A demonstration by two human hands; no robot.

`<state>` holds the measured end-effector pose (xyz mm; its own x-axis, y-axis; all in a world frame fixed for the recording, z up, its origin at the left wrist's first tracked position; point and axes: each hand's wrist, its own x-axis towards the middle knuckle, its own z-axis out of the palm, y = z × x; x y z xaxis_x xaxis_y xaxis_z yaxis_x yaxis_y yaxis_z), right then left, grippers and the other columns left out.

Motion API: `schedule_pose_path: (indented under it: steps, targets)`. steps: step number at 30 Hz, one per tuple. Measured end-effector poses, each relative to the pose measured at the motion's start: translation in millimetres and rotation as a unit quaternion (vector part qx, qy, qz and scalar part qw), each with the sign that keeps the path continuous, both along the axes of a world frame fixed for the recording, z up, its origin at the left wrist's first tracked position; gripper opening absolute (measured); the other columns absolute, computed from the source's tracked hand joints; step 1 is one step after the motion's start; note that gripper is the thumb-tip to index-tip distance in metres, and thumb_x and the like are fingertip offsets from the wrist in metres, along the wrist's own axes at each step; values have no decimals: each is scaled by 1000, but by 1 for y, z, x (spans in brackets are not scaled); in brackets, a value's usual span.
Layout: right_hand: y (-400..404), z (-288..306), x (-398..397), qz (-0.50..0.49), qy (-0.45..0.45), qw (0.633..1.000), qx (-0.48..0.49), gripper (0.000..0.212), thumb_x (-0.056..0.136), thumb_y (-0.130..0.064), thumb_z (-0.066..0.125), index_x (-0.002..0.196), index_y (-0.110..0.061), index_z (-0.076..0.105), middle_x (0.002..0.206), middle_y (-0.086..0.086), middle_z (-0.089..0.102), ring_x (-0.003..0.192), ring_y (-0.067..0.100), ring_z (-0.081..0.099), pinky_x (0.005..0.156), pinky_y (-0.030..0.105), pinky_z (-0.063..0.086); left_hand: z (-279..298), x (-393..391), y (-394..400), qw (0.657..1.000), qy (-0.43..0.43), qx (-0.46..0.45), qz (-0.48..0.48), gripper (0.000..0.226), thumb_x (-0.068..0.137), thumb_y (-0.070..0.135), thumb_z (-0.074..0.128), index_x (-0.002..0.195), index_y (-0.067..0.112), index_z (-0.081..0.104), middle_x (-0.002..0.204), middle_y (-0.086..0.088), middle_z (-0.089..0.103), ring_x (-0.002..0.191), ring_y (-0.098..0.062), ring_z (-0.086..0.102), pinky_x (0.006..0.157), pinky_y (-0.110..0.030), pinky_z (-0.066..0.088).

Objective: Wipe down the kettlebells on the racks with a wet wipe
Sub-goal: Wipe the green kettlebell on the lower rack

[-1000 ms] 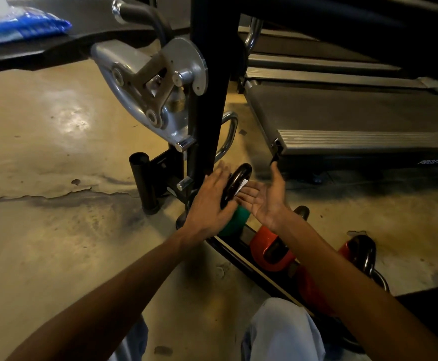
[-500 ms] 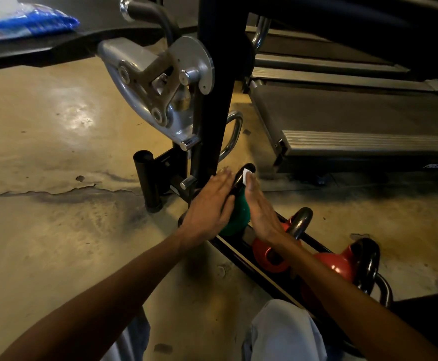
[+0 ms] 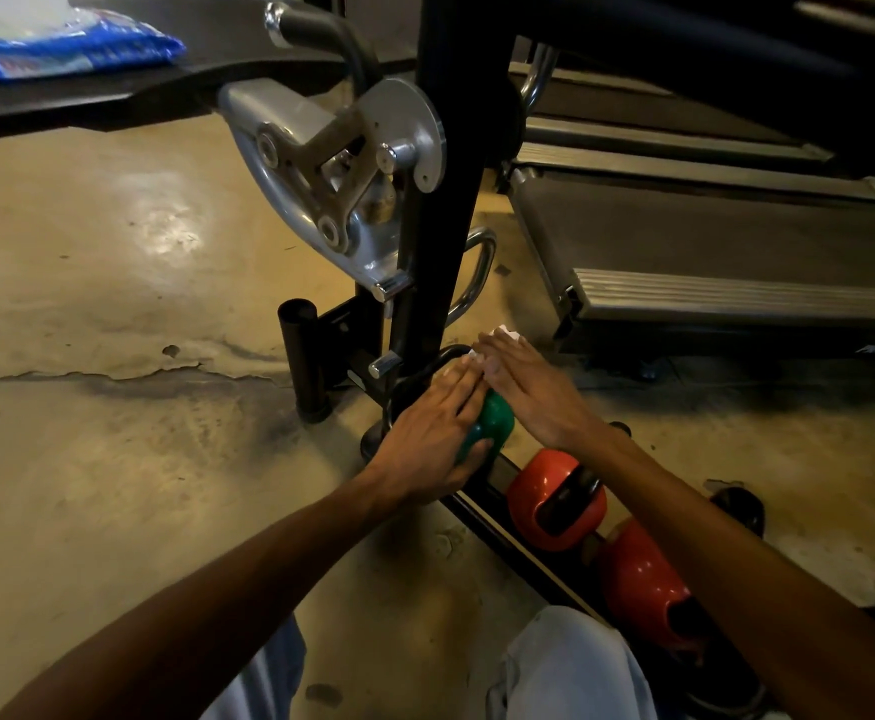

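Observation:
A green kettlebell (image 3: 495, 420) with a black handle sits at the far end of a low black floor rack (image 3: 508, 527). My left hand (image 3: 432, 433) lies flat against its left side, thumb under the green body. Pressed on the handle and the right side is my right hand (image 3: 526, 389), and a white wet wipe (image 3: 503, 335) peeks out past its fingertips. Two red kettlebells (image 3: 554, 498) (image 3: 643, 579) sit further along the rack toward me.
A black upright post (image 3: 438, 200) with a silver hinge bracket (image 3: 341, 179) stands just behind the green kettlebell. A blue wipes pack (image 3: 66, 44) lies on a dark bench top left. A treadmill deck (image 3: 710, 252) is at right. Cracked concrete floor spreads to the left.
My right hand turned from palm-up to palm-down and moved onto the kettlebell handle with the wipe under it. My left hand slid lower on the green body.

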<state>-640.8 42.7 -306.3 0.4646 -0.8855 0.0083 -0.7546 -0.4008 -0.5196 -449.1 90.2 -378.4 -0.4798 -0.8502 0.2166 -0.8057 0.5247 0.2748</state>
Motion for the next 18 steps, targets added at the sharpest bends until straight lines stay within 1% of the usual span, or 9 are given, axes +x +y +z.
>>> schedule_pose_path:
  steps: [2, 5, 6, 8, 10, 11, 13, 15, 18]
  targets:
    - [-2, 6, 0, -15, -15, 1000, 21, 69, 108, -63, 12, 159, -27, 41, 164, -13, 33, 145, -13, 12, 121, 15, 5, 0, 1, 2, 1000, 12, -5, 4, 83, 107, 57, 37, 167, 17, -4, 173, -5, -13, 161, -16, -15, 131, -37, -5]
    - [-4, 3, 1, -8, 3, 1000, 4, 64, 109, -59, 13, 159, -27, 39, 168, -6, 32, 147, -11, 12, 129, 30, 8, 1, 4, 6, 999, 46, 0, 13, 82, 108, 54, 40, 167, 17, -5, 173, -3, -13, 160, -12, -16, 129, -31, -11]
    - [-3, 2, 2, 5, 2, 1000, 3, 63, 110, -57, 15, 158, -27, 40, 168, -5, 33, 147, -14, 10, 128, 26, 9, 1, 5, 6, 998, 66, -1, 18, 82, 109, 52, 41, 167, 17, -6, 173, -2, -14, 160, -10, -17, 127, -28, -14]
    - [1, 2, 4, -4, -37, 999, 35, 60, 110, -55, 15, 155, -28, 45, 166, -6, 35, 140, -23, 14, 115, 5, 13, 1, 7, 7, 994, 104, -14, 40, 81, 110, 50, 42, 167, 16, -4, 174, -3, -13, 159, -9, -17, 127, -25, -14]
    - [5, 4, 5, -41, -108, 990, 87, 61, 110, -57, 15, 159, -32, 40, 168, -7, 32, 135, -21, 20, 101, -2, 14, 1, 6, 7, 989, 130, -10, 68, 80, 110, 50, 40, 167, 15, -3, 174, -3, -13, 160, -9, -15, 129, -29, -9]
    - [6, 4, 7, -52, -152, 982, 103, 63, 108, -62, 17, 161, -34, 35, 168, -9, 32, 137, -17, 23, 104, 3, 17, 3, 4, 6, 987, 140, -4, 75, 79, 111, 51, 38, 167, 15, -4, 174, -3, -13, 160, -10, -14, 130, -31, -6]
    - [3, 2, 11, -74, -255, 954, 136, 76, 99, -74, 25, 163, -32, 28, 166, -10, 35, 144, -5, 35, 115, 23, 25, 9, -2, 1, 987, 145, 2, 71, 79, 111, 53, 35, 167, 15, -5, 175, -4, -13, 161, -11, -14, 131, -35, -3]
    - [-3, 3, 12, -104, -350, 915, 173, 89, 93, -78, 35, 163, -25, 26, 163, -4, 42, 138, 4, 52, 123, 40, 29, 14, -10, -7, 990, 127, -1, 54, 80, 111, 54, 34, 167, 13, -5, 175, -6, -12, 161, -14, -14, 132, -37, -2]
    - [-10, 9, 9, -155, -398, 888, 169, 127, 63, -98, 57, 158, -17, 37, 155, 5, 50, 132, 14, 60, 119, 42, 38, 19, -21, -20, 995, 89, 25, 36, 80, 109, 56, 32, 168, 11, 1, 176, -9, -6, 162, -19, -8, 133, -43, 6]
